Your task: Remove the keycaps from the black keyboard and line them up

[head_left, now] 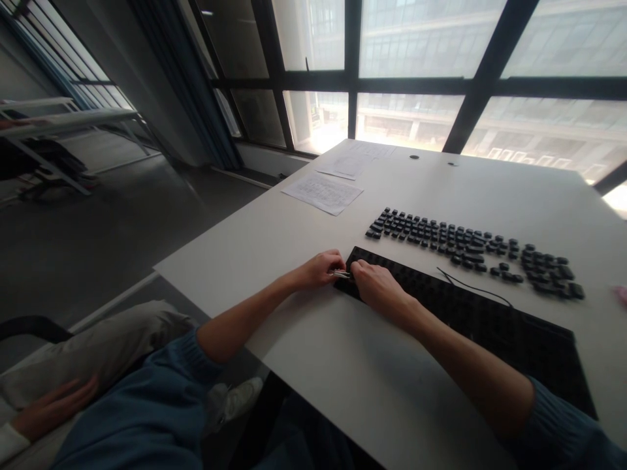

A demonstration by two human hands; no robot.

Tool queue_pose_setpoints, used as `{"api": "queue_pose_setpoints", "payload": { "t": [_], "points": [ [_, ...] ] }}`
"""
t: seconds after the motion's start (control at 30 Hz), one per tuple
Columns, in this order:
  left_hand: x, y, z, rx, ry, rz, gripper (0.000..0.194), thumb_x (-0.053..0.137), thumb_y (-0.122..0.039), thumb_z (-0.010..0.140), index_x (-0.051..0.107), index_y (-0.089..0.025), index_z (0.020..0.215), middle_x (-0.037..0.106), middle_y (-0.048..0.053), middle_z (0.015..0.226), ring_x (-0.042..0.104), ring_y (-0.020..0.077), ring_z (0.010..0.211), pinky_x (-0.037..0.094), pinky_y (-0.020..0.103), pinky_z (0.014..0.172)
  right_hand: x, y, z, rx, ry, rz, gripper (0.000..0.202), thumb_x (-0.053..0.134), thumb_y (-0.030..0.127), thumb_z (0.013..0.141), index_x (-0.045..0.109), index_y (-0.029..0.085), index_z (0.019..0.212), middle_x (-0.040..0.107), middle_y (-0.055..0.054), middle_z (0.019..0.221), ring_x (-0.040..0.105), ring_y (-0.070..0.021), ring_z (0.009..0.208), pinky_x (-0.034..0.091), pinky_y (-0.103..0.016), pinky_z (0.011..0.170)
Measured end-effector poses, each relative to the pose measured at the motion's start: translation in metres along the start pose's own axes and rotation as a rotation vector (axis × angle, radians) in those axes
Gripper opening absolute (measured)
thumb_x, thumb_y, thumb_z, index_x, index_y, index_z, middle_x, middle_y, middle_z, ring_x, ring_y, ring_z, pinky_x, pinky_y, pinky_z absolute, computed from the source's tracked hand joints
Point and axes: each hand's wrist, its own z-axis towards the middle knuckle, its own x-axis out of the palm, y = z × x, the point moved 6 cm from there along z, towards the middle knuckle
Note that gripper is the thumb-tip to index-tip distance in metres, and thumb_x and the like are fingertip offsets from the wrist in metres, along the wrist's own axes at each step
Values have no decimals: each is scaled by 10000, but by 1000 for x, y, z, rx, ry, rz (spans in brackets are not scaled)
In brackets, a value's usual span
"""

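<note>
A black keyboard (455, 307) without its keycaps lies slantwise on the table, its left end under my hands. My left hand (324, 269) is closed round a thin silvery tool (341, 273), whose far end reaches over the keyboard's left end. The tool's exact kind is too small to tell. My right hand (377, 282) is closed at that same end, its fingertips bent down close to the tool's tip. What those fingers pinch is hidden. Behind the keyboard, loose black keycaps (431, 232) lie in rows that follow a keyboard layout.
A cable (475, 287) curves from the keyboard's back edge. Printed sheets (323, 191) lie on the white table (235, 261) at the far left. A seated person's hand (59, 405) rests on their leg at lower left. Large windows stand behind.
</note>
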Motion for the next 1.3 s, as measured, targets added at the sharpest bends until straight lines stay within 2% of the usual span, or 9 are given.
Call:
{"api": "queue_pose_setpoints", "payload": {
  "t": [0.23, 0.53, 0.73, 1.07, 1.3],
  "points": [
    [2, 3, 1, 8, 2, 10, 60, 601, -187, 780, 631, -157, 823, 557, 16, 840, 535, 134, 720, 442, 250, 680, 1, 3, -1, 5, 8, -22, 180, 414, 61, 946, 548, 139, 1039, 639, -122, 1022, 679, -229, 844, 448, -277, 691],
    [3, 5, 0, -12, -12, -19, 73, 603, -219, 788, 627, -155, 811, 559, 22, 842, 547, 139, 739, 450, 253, 690, 3, 4, -1, 4, -12, -72, 198, 402, 24, 931, 539, 129, 1029, 629, -125, 1015, 670, -231, 833, 445, -278, 685],
    [2, 5, 0, -7, -10, -22, 45, 603, -161, 762, 625, -149, 799, 549, 19, 832, 537, 136, 727, 446, 251, 683, 7, 1, 0, 32, 13, -61, 193, 397, 45, 943, 524, 142, 1050, 628, -122, 1034, 670, -236, 853, 437, -277, 695],
    [5, 6, 0, 9, -32, 2, 125, 601, -84, 711, 628, -154, 811, 554, 18, 851, 554, 147, 766, 460, 256, 718, 6, 5, 0, 27, 16, -110, 187, 393, 28, 930, 522, 130, 1019, 624, -130, 1001, 678, -232, 819, 439, -275, 659],
    [7, 8, 1, -11, -14, 15, 114, 610, -83, 717, 635, -147, 808, 552, 16, 838, 548, 136, 735, 456, 246, 689, 7, 7, 0, 19, 17, -153, 203, 357, 46, 949, 526, 115, 1038, 616, -144, 993, 672, -246, 802, 454, -294, 656]
  ]
}}
